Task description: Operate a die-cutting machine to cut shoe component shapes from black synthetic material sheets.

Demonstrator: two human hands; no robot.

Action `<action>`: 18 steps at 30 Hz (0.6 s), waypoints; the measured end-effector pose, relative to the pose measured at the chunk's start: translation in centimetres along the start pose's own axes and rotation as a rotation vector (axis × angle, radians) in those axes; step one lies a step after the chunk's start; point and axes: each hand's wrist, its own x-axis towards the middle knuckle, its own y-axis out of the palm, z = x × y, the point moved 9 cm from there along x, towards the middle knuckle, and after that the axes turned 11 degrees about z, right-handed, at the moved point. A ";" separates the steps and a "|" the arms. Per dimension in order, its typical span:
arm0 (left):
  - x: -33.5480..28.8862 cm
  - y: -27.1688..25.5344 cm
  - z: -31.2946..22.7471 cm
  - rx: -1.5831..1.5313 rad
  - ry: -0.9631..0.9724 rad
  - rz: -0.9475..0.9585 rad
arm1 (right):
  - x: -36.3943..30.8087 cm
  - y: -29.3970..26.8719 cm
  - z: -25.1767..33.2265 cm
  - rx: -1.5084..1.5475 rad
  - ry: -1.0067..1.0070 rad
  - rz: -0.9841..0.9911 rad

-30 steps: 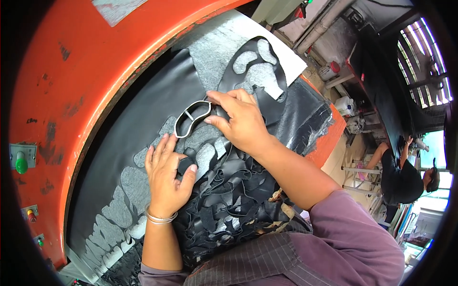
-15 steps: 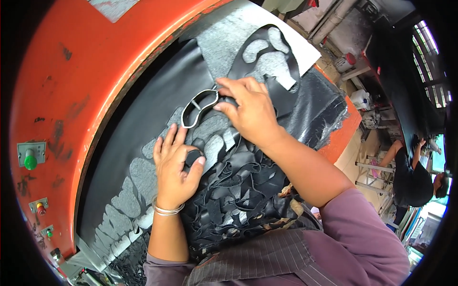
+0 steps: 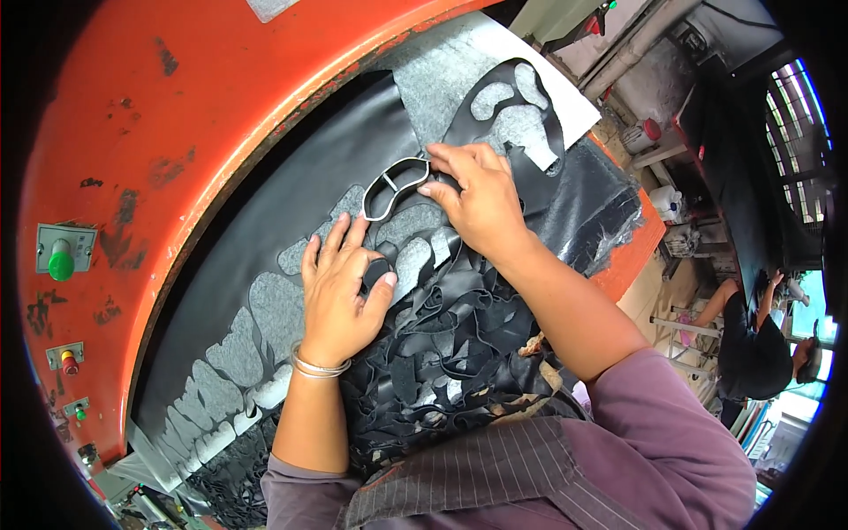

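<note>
A metal cutting die (image 3: 389, 181), a curved band with a short crossbar, rests on the black leather sheet (image 3: 300, 159) beside its cut-out openings. My right hand (image 3: 481, 199) pinches the die's right end between thumb and fingers. The fingertips of my left hand (image 3: 343, 296) reach the die's lower left end. Tucked between that hand's thumb and fingers is a small dark leather piece (image 3: 375, 276), partly covered. Grey backing shows through openings (image 3: 276, 309) along the sheet's near edge.
Tangled black leather scraps (image 3: 433, 344) heap up between my forearms. An orange machine body (image 3: 177, 115) with a green button (image 3: 61, 265) arches over the far left. A cut-out leather remnant (image 3: 459, 106) lies at the back. Another person (image 3: 755, 349) sits at far right.
The whole view has shifted and turned slightly. Both hands keep about the same hold, and the die stays nearly in place on the leather.
</note>
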 end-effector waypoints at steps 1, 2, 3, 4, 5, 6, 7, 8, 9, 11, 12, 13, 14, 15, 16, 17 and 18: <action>-0.1 0.1 0.0 0.001 -0.002 0.010 | -0.1 0.1 0.0 -0.005 0.013 0.008; -0.2 0.2 0.0 0.003 -0.004 0.020 | -0.3 0.2 -0.1 -0.011 0.025 0.015; -0.3 0.3 -0.1 0.002 -0.002 0.014 | -0.4 0.2 -0.1 -0.015 0.020 0.013; -0.2 0.2 -0.2 0.004 0.003 0.002 | -0.4 0.2 -0.1 -0.017 0.021 0.018; -0.2 0.1 -0.3 0.006 0.009 -0.012 | -0.4 0.2 -0.1 -0.020 0.022 0.023; -0.2 0.3 -0.2 0.005 0.008 -0.005 | -0.4 0.2 0.0 -0.025 0.009 0.015; -0.4 0.2 -0.2 0.010 0.014 -0.020 | -0.6 0.2 0.0 -0.026 0.019 0.021; -0.4 0.3 -0.2 0.002 0.020 -0.024 | -0.7 0.2 -0.1 -0.028 0.024 0.026; -0.4 0.4 -0.2 -0.006 0.028 -0.029 | -0.7 0.0 0.1 -0.035 0.004 0.016; -0.6 0.7 0.1 0.007 0.037 -0.028 | -1.1 0.1 -0.2 -0.026 0.027 0.044; -0.7 0.9 0.6 -0.058 0.045 -0.030 | -1.2 0.1 -0.2 -0.028 0.018 0.058; -1.2 0.7 1.2 -0.122 0.044 -0.031 | -1.0 0.2 0.6 -0.018 -0.014 0.087; -2.2 -0.4 2.1 -0.246 0.010 -0.079 | -1.0 -0.2 0.9 0.015 0.020 0.074; -4.0 -0.9 4.3 -0.557 -0.024 -0.205 | -1.1 -0.6 1.3 0.051 0.050 0.066; -5.6 -2.7 4.7 -0.689 -0.044 -0.262 | -1.4 -2.1 2.2 0.028 0.002 0.020; -7.6 -4.8 5.1 -0.820 -0.067 -0.326 | -1.4 -3.3 2.9 0.097 0.007 -0.008; -10.6 -7.7 5.3 -0.795 -0.022 -0.475 | -1.8 -4.8 4.7 0.116 -0.023 -0.036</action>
